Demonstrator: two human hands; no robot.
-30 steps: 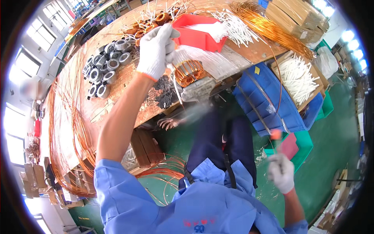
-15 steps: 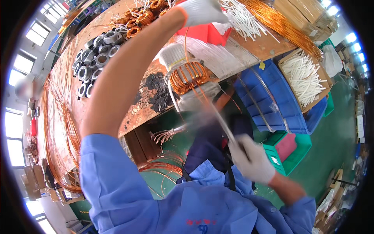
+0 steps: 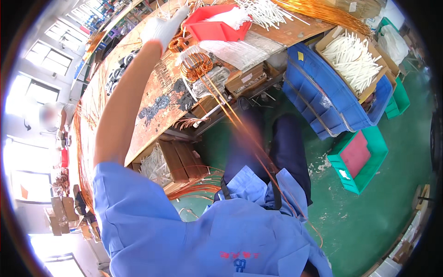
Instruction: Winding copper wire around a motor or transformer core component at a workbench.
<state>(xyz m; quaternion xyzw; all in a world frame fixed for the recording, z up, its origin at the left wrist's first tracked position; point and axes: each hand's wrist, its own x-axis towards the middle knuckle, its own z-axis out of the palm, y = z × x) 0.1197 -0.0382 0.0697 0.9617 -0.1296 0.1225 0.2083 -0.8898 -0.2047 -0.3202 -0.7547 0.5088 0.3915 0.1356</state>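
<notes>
The left hand (image 3: 162, 28) wears a white glove and reaches far out over the long wooden worktop (image 3: 152, 99). Its grip cannot be made out. Just beside it sits a copper wire coil (image 3: 196, 67), near the red tray (image 3: 214, 27) of white tubes. Copper wires (image 3: 240, 134) run from the coil down to the person. The right hand is out of sight. Below, the floor (image 3: 369, 217) is green, with a blue crate (image 3: 323, 101) and a green bin (image 3: 357, 159).

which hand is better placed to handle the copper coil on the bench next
Left, most likely. The gloved left hand is stretched over the workbench, close to the copper wire coil beside the red bin. The right hand is out of view.
</notes>
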